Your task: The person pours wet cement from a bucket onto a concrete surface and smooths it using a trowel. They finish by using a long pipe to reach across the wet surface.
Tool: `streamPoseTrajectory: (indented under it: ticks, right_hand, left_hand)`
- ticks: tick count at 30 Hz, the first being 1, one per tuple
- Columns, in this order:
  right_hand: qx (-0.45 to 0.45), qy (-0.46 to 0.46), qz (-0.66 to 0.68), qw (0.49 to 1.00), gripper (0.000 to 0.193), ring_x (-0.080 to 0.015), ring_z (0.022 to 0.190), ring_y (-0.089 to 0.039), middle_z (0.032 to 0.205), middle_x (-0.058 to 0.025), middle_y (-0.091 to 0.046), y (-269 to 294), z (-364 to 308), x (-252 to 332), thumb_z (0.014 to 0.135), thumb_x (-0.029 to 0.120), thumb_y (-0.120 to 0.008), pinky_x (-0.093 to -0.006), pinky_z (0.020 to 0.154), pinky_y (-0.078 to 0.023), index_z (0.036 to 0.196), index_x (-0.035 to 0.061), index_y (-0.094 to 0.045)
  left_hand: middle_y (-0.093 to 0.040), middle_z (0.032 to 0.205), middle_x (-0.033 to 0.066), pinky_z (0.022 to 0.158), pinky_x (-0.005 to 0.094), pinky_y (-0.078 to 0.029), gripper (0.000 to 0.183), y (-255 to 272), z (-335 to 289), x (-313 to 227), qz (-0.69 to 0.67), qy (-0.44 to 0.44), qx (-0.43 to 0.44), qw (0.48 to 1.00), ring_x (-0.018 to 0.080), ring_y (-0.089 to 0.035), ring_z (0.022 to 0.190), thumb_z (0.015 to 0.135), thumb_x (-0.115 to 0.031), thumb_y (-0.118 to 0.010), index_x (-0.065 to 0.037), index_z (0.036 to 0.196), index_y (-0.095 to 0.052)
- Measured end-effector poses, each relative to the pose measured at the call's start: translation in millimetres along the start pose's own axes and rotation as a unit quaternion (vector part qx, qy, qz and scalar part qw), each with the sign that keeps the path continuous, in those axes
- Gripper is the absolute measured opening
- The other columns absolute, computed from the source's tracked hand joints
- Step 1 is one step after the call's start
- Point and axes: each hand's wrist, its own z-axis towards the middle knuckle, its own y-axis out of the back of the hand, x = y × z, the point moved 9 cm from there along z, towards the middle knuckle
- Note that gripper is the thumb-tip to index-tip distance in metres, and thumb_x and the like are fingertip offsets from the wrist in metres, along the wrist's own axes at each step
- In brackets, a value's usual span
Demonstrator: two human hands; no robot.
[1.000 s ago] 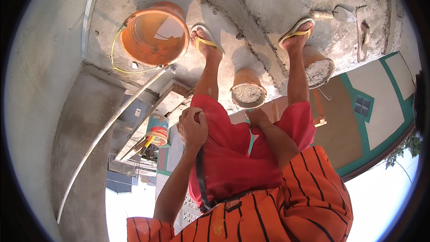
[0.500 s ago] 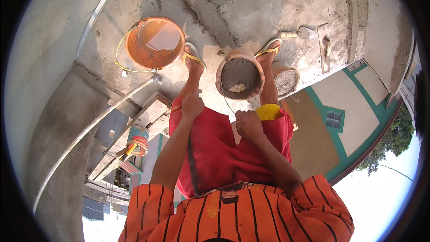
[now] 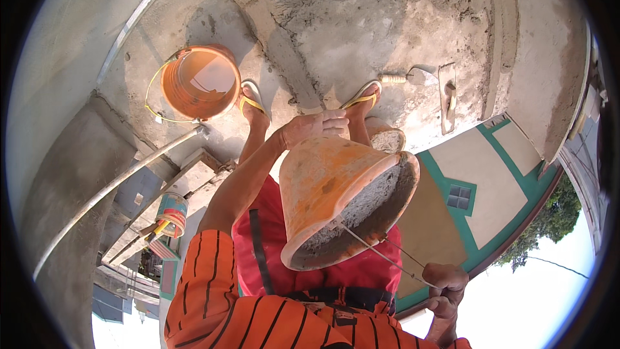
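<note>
A mortar-smeared orange bucket (image 3: 323, 187) is lifted in front of my red trousers, tipped so its mouth faces right and toward me. Grey mortar (image 3: 361, 210) coats its inside. My right hand (image 3: 445, 287), out at the lower right, is closed round the wire handle, which is pulled taut from the rim. On the far side, my left hand (image 3: 314, 128) holds the bucket by its base, fingers together; its palm is partly hidden.
An orange bucket of water (image 3: 201, 84) stands by my left foot. Behind my right leg is another bucket (image 3: 387, 137), partly covered. A trowel (image 3: 421, 76) and a plastering float (image 3: 447, 100) lie on the right. At left are a long pole (image 3: 116, 182) and a paint tin with tools (image 3: 172, 210).
The mortar bucket has come up from between my feet and tipped over. My right hand has swung right with the handle; my left hand has moved from my knee to the bucket's base.
</note>
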Motion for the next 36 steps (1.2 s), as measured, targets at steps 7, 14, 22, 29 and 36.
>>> streamPoseTrajectory:
  ticks: [7,14,22,29,36]
  right_hand:
    - [0.029,-0.067,-0.144,0.987,0.039,-0.0046,0.056,-0.029,0.062,0.0053,-0.035,31.0,157.9,-70.5,0.075,0.019,-0.079,-0.0237,0.05,-0.023,0.073,0.01,-0.041]
    - [-0.177,0.08,-0.306,0.932,0.053,-0.0191,0.059,-0.039,0.065,-0.0059,-0.043,64.8,366.0,-174.8,0.067,0.03,-0.089,-0.0339,0.057,-0.04,0.076,0.0054,-0.042]
    - [-0.308,0.092,-0.107,0.941,0.044,-0.009,0.065,-0.039,0.071,0.0022,-0.043,122.4,384.4,-243.5,0.081,0.025,-0.081,-0.0268,0.058,-0.039,0.078,0.0077,-0.041]
    - [-0.287,0.092,0.118,0.946,0.044,-0.0042,0.063,-0.033,0.07,0.0065,-0.036,181.8,351.6,-170.5,0.083,0.019,-0.08,-0.0204,0.058,-0.035,0.077,0.0135,-0.037]
    - [-0.265,0.079,0.047,0.96,0.045,-0.0049,0.063,-0.029,0.068,0.0076,-0.034,222.3,264.7,-132.3,0.081,0.019,-0.08,-0.0233,0.053,-0.028,0.07,0.0137,-0.037]
  left_hand:
    - [-0.048,0.143,0.0163,0.105,0.0528,-0.038,0.062,0.7,-9.9,26.1,-0.212,-0.164,-0.091,0.959,0.032,-0.047,0.128,0.095,-0.045,-0.04,-0.008,0.145,-0.041]
    - [-0.056,0.133,0.0132,0.092,0.0531,-0.049,0.054,107.0,4.1,-47.2,-0.052,-0.192,-0.437,0.877,0.0311,-0.057,0.116,0.099,-0.044,-0.032,-0.008,0.136,-0.049]
    - [-0.063,0.114,0.0093,0.089,0.0355,-0.047,0.051,10.8,33.4,-161.2,0.232,-0.243,-0.568,0.752,0.0225,-0.058,0.108,0.102,-0.042,-0.034,-0.003,0.128,-0.052]
    - [-0.055,0.131,0.0133,0.1,0.0364,-0.041,0.061,-125.1,125.9,-217.7,0.415,-0.238,-0.449,0.755,0.0232,-0.053,0.117,0.101,-0.046,-0.04,0.004,0.136,-0.045]
    - [-0.041,0.148,0.0095,0.108,0.0506,-0.032,0.059,-46.1,115.7,-131.5,0.349,-0.12,-0.429,0.825,0.0254,-0.042,0.134,0.1,-0.045,-0.041,-0.013,0.149,-0.033]
